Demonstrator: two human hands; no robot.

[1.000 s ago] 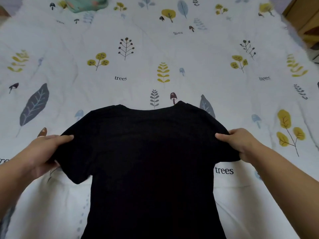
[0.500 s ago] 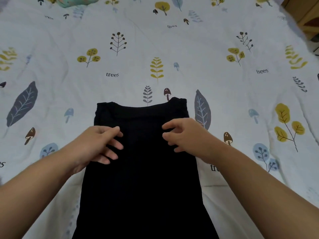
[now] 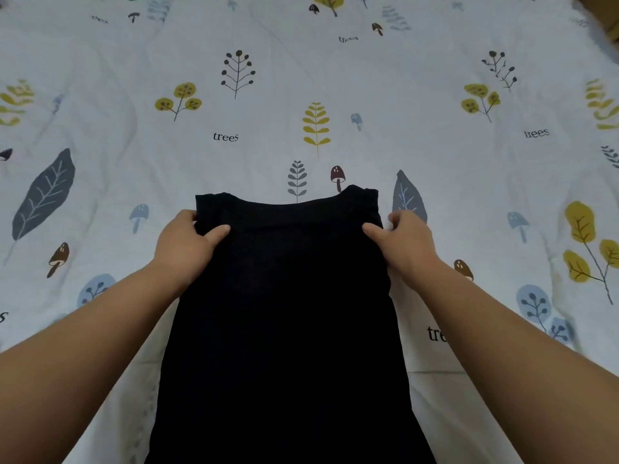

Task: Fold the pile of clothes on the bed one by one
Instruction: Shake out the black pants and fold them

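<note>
Black T-shirt [image 3: 284, 313] lay narrowed on the bed [image 3: 418, 95]; left hand [image 3: 187, 244] and right hand [image 3: 405, 244] pinched its upper side edges.

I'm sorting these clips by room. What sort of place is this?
Most likely a bedroom: a bed cover printed with trees and mushrooms fills the view, and a black shirt lies on it, held near its top by the left hand and right hand.
</note>
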